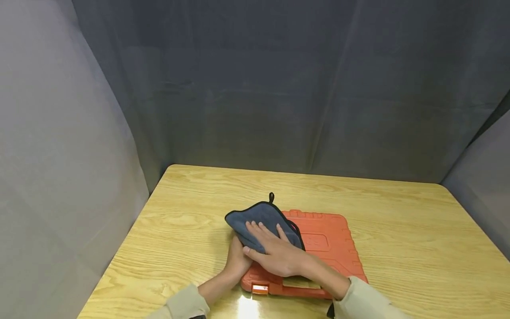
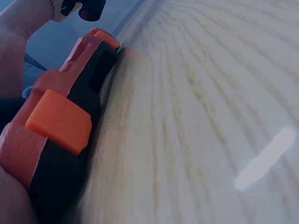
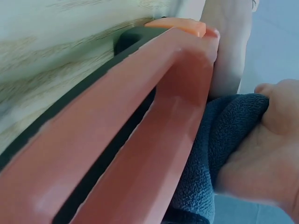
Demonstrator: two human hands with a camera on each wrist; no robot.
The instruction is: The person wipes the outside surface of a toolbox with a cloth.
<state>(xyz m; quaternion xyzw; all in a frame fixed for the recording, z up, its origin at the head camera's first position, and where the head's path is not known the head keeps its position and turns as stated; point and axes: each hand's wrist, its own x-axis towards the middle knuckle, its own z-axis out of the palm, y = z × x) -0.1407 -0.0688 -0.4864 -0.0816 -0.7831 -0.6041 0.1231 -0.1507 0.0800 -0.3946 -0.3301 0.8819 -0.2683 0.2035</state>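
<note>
A red plastic carrying case (image 1: 344, 241) with a black lower half lies on the wooden table, handle side toward me. Over its left part spreads a dark blue-grey microfiber cloth (image 1: 255, 215) with black edging and a small loop. My right hand (image 1: 279, 254) lies on top of the cloth, fingers stretched out and spread, pressing it against the lid. At the case's left front corner is my left hand (image 1: 238, 260), its fingers hidden beneath the cloth. In the left wrist view, part of the left hand (image 2: 14, 200) touches the case's side near an orange latch (image 2: 60, 121).
The wooden table (image 1: 183, 212) extends around the case. A dark curtain (image 1: 255, 97) hangs behind it, and a grey one (image 1: 67, 177) hangs along the left side. A second orange latch (image 2: 107, 38) sits beyond the case's handle (image 3: 84, 112).
</note>
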